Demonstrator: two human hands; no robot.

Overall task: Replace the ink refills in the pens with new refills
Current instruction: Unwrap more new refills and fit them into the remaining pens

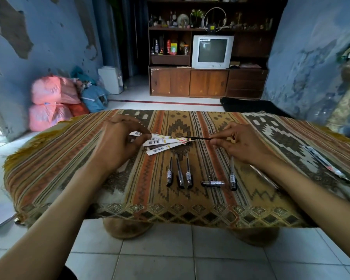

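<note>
A: What lies nearest the bottom of the frame?

B: White floor tiles, then the front edge of the desk under its patterned cloth. On the cloth, low in the middle, three pens lie side by side. Just right of them is a short black pen part, lying crosswise, and right of that another pen, partly under the right wrist.

A: And the hands?

B: Both are above the pens, mid-frame. The left hand pinches a fan of white refill packets with barcodes. The right hand has its grip clenched on the end of a thin dark refill, thumb against fingers.

A: Where is that refill relative to the grip?

B: It runs left from the right fingertips towards the centre of the frame, and its far end meets the tips of the packets.

A: Anything to the right?

B: An opened wrapper lies on the cloth near the right edge.

A: Further back?

B: Pink sacks at the left wall, and a television on a wooden cabinet at top centre.
</note>
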